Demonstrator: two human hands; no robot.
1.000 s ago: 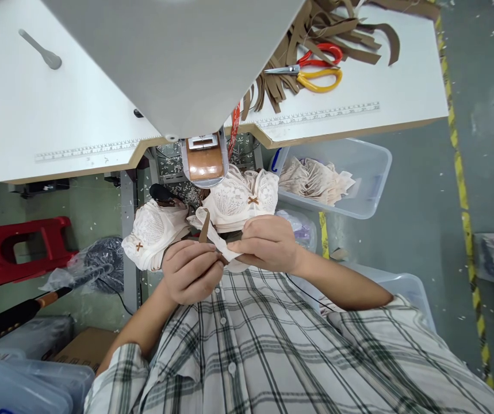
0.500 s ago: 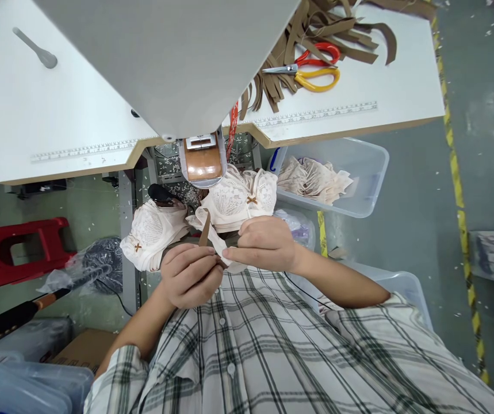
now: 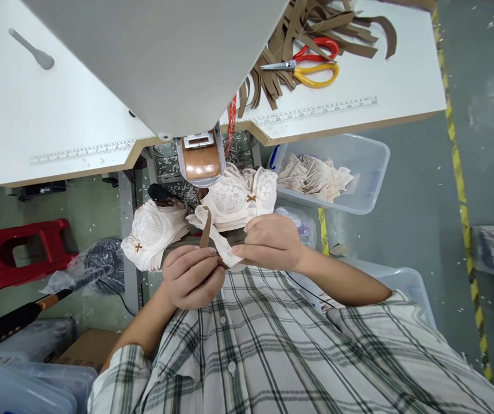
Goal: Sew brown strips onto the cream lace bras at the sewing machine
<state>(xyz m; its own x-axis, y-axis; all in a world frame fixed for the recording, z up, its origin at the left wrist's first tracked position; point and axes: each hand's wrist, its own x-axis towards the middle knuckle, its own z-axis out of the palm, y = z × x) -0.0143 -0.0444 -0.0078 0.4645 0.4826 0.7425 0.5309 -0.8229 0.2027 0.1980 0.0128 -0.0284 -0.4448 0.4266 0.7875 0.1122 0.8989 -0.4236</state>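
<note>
My left hand point(image 3: 194, 278) is closed, its fingers pinching a brown fabric strip point(image 3: 206, 229) that sticks up above the knuckles. Between thumb and fingers, my right hand point(image 3: 272, 242) grips the end of a white bra band point(image 3: 224, 248). The two hands are close together, just in front of the plaid shirt. A white lace bra point(image 3: 242, 198) with a small brown bow lies behind them. To its left is another white lace cup piece point(image 3: 154, 233), also with a brown bow. My fingers hide where strip and band meet.
A large grey machine head point(image 3: 160, 63) overhangs a brown-topped arm point(image 3: 202, 164). Scissors point(image 3: 311, 66) and brown strips point(image 3: 337, 26) lie on the white table point(image 3: 410, 75). A clear bin point(image 3: 371, 172) holds pale fabric. A red stool point(image 3: 18, 256) stands left.
My right hand has moved slightly right, drawing the end of the white band with it and away from the left hand. The left hand keeps its pinch on the brown strip.
</note>
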